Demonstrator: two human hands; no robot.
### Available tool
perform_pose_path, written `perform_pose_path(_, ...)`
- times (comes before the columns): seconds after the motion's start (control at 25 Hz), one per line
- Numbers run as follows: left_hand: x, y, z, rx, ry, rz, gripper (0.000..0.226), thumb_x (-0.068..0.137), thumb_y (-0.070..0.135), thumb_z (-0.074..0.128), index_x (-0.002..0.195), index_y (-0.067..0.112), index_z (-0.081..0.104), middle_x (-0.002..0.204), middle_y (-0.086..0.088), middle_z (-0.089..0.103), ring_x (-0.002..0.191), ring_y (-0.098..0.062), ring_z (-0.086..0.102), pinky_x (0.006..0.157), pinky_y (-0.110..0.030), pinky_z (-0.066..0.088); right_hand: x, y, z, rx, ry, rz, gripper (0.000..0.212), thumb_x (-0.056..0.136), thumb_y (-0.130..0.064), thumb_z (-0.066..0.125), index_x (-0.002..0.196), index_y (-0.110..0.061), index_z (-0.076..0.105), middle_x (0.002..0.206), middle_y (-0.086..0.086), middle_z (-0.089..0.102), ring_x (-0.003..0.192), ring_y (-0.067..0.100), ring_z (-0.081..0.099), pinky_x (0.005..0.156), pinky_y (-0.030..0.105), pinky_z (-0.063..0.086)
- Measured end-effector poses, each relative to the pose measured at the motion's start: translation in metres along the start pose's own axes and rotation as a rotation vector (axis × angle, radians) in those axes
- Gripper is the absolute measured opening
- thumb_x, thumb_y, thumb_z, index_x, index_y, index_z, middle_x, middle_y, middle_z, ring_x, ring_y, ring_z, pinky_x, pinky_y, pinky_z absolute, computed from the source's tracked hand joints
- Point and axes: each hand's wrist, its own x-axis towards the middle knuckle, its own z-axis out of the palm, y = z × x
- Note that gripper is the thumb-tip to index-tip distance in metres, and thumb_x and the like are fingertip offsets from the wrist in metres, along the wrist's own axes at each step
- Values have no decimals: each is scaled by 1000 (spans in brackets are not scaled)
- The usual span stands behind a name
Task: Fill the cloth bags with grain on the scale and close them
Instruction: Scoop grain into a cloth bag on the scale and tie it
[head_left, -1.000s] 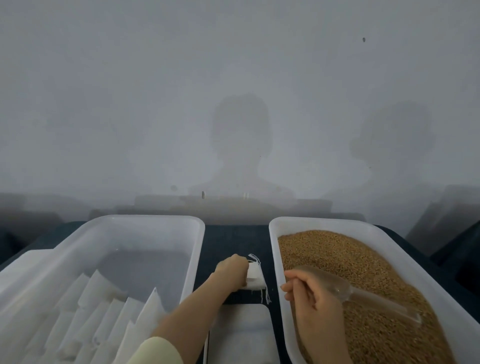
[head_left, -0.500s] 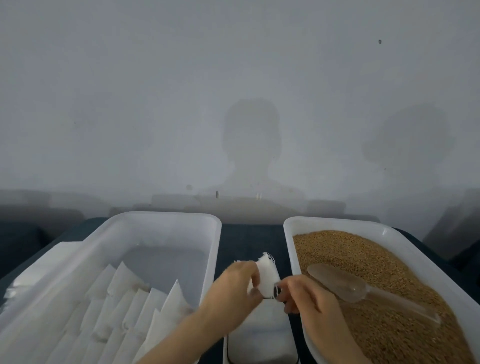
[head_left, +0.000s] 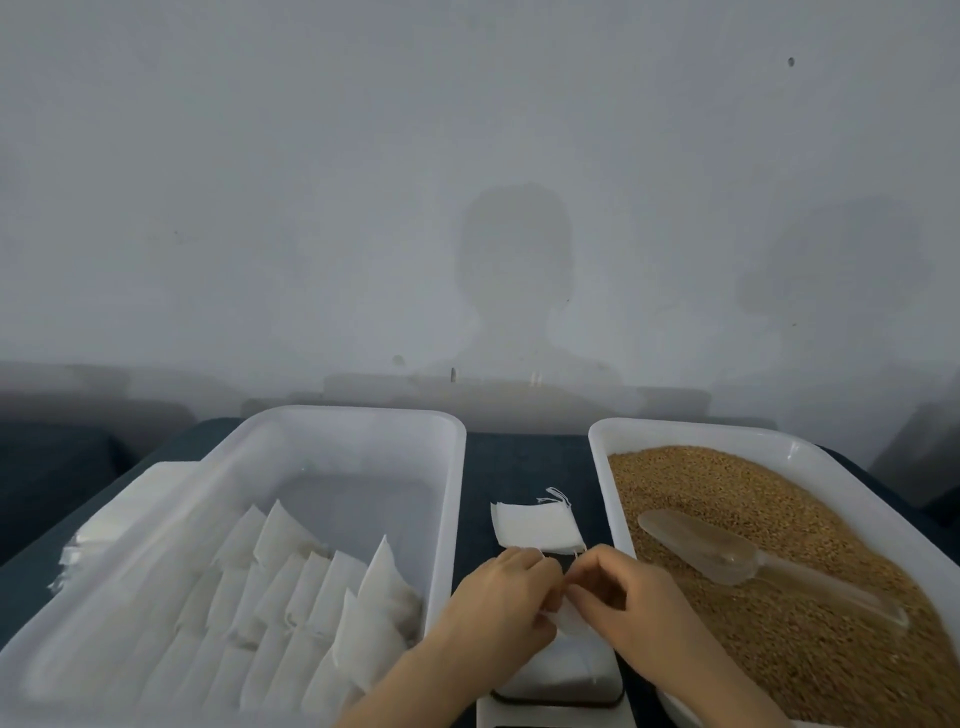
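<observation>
A matte grey wall rises behind the dark table (head_left: 524, 462). I see the left hand (head_left: 496, 597) and right hand (head_left: 631, 605) with fingers curled, both pinching a thin white cloth bag (head_left: 571, 621) just above the flat scale (head_left: 561, 680). Granular golden grain (head_left: 753, 519) fills the right translucent tub (head_left: 602, 467), and a clear scoop (head_left: 727, 558) lies on it.

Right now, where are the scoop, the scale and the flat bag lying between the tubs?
scoop (head_left: 698, 545): head view, on its bowl.
scale (head_left: 579, 675): head view, on its bare white platform.
flat bag (head_left: 535, 526): head view, on its middle.
</observation>
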Motion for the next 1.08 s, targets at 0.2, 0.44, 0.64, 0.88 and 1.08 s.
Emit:
perform_pose_path(0.2,-2,-3,-9,-460,-89,-182,18,83,42,69,86,36,52,86,21,57,80,1,53,70,-10,42,0,1,-2,94,56,-7,14,83,-18,70,87,-30,66,76,-9,68,71,5,63,65,12,45)
perform_pose_path(0.44,5,-2,-13,-625,-94,-329,22,97,39,48,86,28,63,82,15,66,79,-1,64,72,-10,45,0,-2,-2,90,-2,-39,29,73,-22,78,90,-37,60,73,-9,69,69,6,63,65,12,46)
perform_pose_path(0.64,7,-3,-10,-628,-125,-347,17,96,33,53,85,30,67,78,16,66,76,0,65,75,-11,48,1,0,-2,118,-18,-39,30,75,-21,77,85,-43,60,76,-7,70,73,8,65,69,15,48)
perform_pose_path(0.88,8,-3,-10,-635,-184,-376,23,97,35,51,93,21,69,89,6,71,78,-3,66,77,-14,49,0,0,-3,130,27,-70,30,74,-18,78,84,-41,61,76,-7,70,74,10,66,68,17,49)
perform_pose_path(1.08,7,-2,-13,-680,-182,-333,17,96,31,55,83,26,66,80,15,69,77,-2,66,82,-18,52,0,-2,-2,137,84,-62,28,74,-15,78,77,-38,62,73,-9,68,70,6,64,63,12,46)
